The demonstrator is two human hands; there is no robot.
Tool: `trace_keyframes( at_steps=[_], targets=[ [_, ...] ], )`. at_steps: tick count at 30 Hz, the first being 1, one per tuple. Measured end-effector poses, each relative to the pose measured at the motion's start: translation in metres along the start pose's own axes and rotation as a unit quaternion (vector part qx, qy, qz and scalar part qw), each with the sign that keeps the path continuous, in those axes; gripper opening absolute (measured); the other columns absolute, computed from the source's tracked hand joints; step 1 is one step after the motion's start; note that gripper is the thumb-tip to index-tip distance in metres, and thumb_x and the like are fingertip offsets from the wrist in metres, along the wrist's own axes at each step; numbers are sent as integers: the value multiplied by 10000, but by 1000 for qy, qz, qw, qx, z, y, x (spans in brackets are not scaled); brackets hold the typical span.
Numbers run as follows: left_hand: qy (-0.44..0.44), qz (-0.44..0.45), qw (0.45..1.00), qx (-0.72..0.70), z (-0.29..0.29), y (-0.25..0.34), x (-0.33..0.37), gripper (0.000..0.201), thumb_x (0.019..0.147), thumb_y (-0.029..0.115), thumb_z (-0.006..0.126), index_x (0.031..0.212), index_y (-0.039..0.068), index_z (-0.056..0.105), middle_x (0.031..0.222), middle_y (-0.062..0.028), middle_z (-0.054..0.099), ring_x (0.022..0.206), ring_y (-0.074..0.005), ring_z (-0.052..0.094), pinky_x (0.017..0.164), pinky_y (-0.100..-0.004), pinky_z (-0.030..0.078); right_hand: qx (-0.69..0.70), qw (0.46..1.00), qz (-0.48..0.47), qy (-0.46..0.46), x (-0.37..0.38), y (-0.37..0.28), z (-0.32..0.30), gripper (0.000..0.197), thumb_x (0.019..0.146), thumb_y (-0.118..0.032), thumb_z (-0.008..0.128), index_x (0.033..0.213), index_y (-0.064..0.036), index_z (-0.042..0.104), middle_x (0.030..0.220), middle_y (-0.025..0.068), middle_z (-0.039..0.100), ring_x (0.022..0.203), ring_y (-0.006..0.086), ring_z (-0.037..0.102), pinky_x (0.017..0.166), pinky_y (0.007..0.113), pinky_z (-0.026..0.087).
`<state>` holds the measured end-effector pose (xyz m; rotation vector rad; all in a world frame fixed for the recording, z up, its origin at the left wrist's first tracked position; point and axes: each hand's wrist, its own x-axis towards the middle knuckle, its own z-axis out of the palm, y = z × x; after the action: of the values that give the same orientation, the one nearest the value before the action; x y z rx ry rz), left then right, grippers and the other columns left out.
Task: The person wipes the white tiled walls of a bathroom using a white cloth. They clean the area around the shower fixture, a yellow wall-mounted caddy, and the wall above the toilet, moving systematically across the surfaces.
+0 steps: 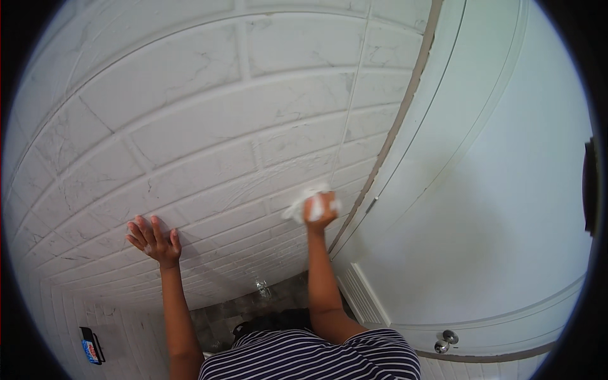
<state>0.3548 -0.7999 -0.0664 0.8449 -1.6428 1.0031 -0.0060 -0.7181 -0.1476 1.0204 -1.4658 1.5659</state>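
Note:
Flat against the tiled wall (190, 152) rests my left hand (155, 240), its fingers spread and a whitish smear on it. My right hand (321, 209) is closed around a crumpled white cloth (297, 207) and presses it to the wall near the door frame. The hand and cloth are slightly blurred. White marble-patterned tiles in a brick layout cover the wall, and whitish streaks show on the tiles between my hands.
To the right stands a white door (494, 209) with a round metal knob (446, 339) and a louvred vent (364, 294). A dark holder with a blue pack (92, 347) hangs at lower left. Something shiny (263, 288) lies by the grey floor (225, 310).

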Motion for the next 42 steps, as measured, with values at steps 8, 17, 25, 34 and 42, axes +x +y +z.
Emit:
trace_keyframes(
  at_steps=[8, 17, 25, 34, 42],
  targets=[
    [2, -5, 1000, 5, 0, 0, -4, 524, 917, 398, 331, 1331, 79, 367, 1418, -162, 269, 1335, -355, 165, 1074, -492, 35, 62, 963, 124, 232, 170, -33, 17, 230, 828, -80, 535, 1037, 16, 522, 1106, 174, 439, 1038, 295, 423, 874, 398, 368],
    [-9, -22, 999, -23, 4, -5, -12, 489, 903, 404, 358, 1287, 113, 442, 1415, -136, 288, 1337, -345, 166, 1077, -491, 22, 75, 924, -372, -57, 38, -124, 41, 299, 821, -421, 495, 1109, -344, 520, 1241, 54, 367, 1109, 323, 457, 943, 503, 305],
    [-10, -6, 1000, -3, 0, -1, -8, 497, 909, 371, 342, 1325, 102, 384, 1425, -147, 261, 1348, -341, 125, 1072, -502, 8, 136, 967, 123, 179, 223, -60, 10, 385, 872, -120, 512, 1233, -58, 393, 1161, 168, 379, 1065, 284, 422, 876, 382, 388],
    [-27, -13, 999, -11, -3, 0, -10, 490, 900, 362, 370, 1318, 109, 397, 1425, -140, 266, 1347, -337, 135, 1072, -504, 9, 182, 922, -337, -56, 192, -254, 63, 464, 769, -305, 572, 1221, -240, 488, 1335, 109, 393, 1277, 321, 308, 1028, 537, 149],
    [-48, -18, 998, -35, -2, -10, -19, 440, 888, 353, 395, 1264, 139, 475, 1417, -110, 294, 1351, -314, 134, 1068, -521, -10, 77, 930, -357, 42, 293, -252, 67, 529, 776, -378, 577, 1274, -253, 453, 1365, 114, 341, 1308, 312, 248, 1014, 568, 121]
  ],
)
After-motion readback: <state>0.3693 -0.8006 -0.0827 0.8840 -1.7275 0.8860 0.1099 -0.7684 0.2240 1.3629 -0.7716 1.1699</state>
